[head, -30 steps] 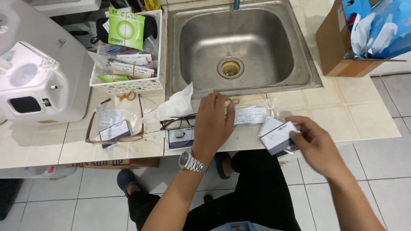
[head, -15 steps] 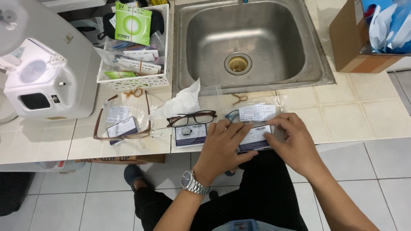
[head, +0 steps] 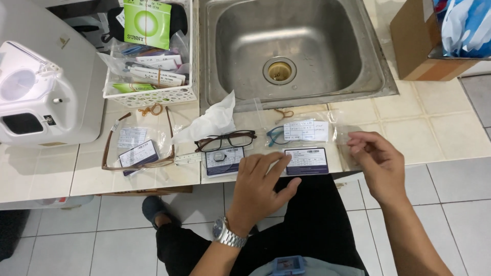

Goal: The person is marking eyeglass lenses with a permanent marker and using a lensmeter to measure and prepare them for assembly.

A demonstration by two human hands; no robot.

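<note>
The left hand (head: 261, 186) lies palm down at the counter's front edge, fingers loosely spread and flat, gripping nothing; its fingertips rest on the left end of a dark-bordered card (head: 307, 160) that lies flat on the tiles. That card sits well in front of the sink (head: 291, 46), just ahead of its front rim, and reaches to the right from under the fingertips. The right hand (head: 377, 161) hovers to the right of the card, fingers curled with thumb and forefinger pinched on the edge of a clear plastic bag (head: 341, 134) (hard to make out against the tiles).

Between the card and the sink rim lies a white slip (head: 306, 130) with blue-framed glasses (head: 275, 135) poking out at its left. Left of the card, also before the sink, a second card (head: 223, 160) lies under dark-framed glasses (head: 225, 140), with a crumpled tissue (head: 209, 122) touching the sink's front left corner. Further left are brown-framed glasses (head: 115, 148) around another card. A white basket (head: 153, 94) of packets stands just beside the sink's left wall, a white machine (head: 46, 82) beyond it, and a cardboard box (head: 417, 43) at the sink's right.
</note>
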